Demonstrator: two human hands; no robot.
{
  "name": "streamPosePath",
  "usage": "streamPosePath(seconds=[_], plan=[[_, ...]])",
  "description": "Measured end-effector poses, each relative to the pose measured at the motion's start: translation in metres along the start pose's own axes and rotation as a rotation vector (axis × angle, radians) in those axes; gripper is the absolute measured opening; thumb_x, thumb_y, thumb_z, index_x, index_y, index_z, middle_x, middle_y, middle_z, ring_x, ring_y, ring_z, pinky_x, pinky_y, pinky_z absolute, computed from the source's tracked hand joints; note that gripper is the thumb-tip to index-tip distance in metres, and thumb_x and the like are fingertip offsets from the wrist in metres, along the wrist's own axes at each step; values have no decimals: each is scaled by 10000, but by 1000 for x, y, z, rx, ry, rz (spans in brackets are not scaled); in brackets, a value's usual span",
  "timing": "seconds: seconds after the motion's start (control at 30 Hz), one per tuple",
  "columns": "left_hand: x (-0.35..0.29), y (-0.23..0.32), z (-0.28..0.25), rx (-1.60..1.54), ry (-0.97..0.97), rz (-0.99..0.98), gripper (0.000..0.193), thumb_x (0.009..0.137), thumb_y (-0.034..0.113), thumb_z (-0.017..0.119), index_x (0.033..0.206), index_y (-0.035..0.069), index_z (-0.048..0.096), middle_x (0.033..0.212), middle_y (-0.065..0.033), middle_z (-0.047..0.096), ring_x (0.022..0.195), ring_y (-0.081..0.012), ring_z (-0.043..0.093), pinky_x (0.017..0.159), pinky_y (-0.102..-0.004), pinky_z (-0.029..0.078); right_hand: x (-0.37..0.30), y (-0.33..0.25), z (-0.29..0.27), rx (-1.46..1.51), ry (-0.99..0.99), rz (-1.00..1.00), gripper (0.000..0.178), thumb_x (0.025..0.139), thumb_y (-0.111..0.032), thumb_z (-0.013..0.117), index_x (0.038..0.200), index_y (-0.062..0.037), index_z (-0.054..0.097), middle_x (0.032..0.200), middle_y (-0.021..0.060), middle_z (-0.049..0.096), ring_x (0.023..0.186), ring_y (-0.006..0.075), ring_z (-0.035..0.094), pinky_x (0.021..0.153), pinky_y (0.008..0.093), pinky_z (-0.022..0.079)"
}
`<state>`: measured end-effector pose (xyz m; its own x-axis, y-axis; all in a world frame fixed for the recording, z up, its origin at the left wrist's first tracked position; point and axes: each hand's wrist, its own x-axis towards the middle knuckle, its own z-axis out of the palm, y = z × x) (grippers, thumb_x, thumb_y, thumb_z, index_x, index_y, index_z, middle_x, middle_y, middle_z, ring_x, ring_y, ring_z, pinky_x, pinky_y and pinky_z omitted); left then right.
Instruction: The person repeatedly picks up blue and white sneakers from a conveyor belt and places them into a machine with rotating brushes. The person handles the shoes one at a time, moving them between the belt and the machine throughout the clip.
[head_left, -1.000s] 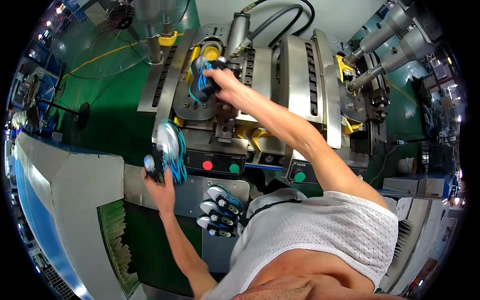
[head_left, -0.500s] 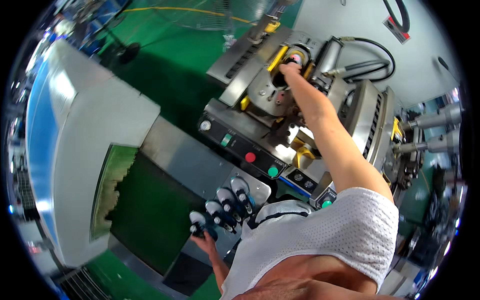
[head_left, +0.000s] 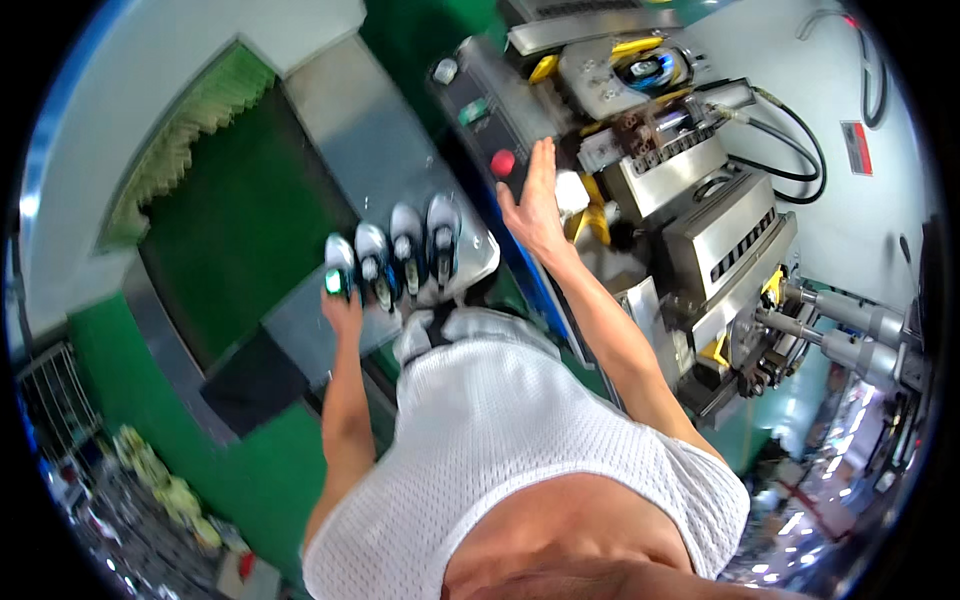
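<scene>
Four shoes would be a row; several grey-and-dark shoes [head_left: 405, 245] stand side by side on the metal shelf, toes pointing away from me. My left hand [head_left: 343, 312] is closed around the heel end of the leftmost shoe [head_left: 339, 262], where a bright green glint shows. My right hand [head_left: 535, 205] hangs over the near edge of the control panel [head_left: 495, 130], fingers stretched out and holding nothing, close to a red button [head_left: 502, 162]. Beyond it, a blue-and-white thing, perhaps a shoe [head_left: 645, 68], sits in the opening of the metal machine [head_left: 605, 80].
A second machine station [head_left: 725, 235] stands to the right, with metal cylinders [head_left: 850, 315] beyond it. Black hoses [head_left: 790, 135] loop in front of a white panel. At left is a pale machine housing with a green fringed opening [head_left: 190, 130]. The shelf [head_left: 345, 110] runs beside the control panel.
My right hand has drawn back from the machine's opening to the control panel. The view has turned and shifted. My left hand stays at the leftmost shoe.
</scene>
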<state>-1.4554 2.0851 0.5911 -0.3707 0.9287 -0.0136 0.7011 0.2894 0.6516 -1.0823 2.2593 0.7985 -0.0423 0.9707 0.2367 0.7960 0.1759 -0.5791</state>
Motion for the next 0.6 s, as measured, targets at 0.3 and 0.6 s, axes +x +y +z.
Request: streamPosePath(seconds=[0.3,0.6], plan=[[9,4,-8,-107,-180,-109,633,720,182,778,1229,-52,482,1168,-266,530,1105,-446,489,956,-510,388,-63,-4,64,-429,-302,-78,858,801,-253,699,1449,89,253,1522,304,221,1434,464,159,1134,599,161],[19,6,-24,-251,-542,-220,823,707,319,796,1300,-81,388,1308,-294,460,1237,-419,461,1033,-465,391,-121,-8,199,17,-243,667,658,777,-257,746,1263,42,418,1082,281,639,1023,414,633,875,452,497]])
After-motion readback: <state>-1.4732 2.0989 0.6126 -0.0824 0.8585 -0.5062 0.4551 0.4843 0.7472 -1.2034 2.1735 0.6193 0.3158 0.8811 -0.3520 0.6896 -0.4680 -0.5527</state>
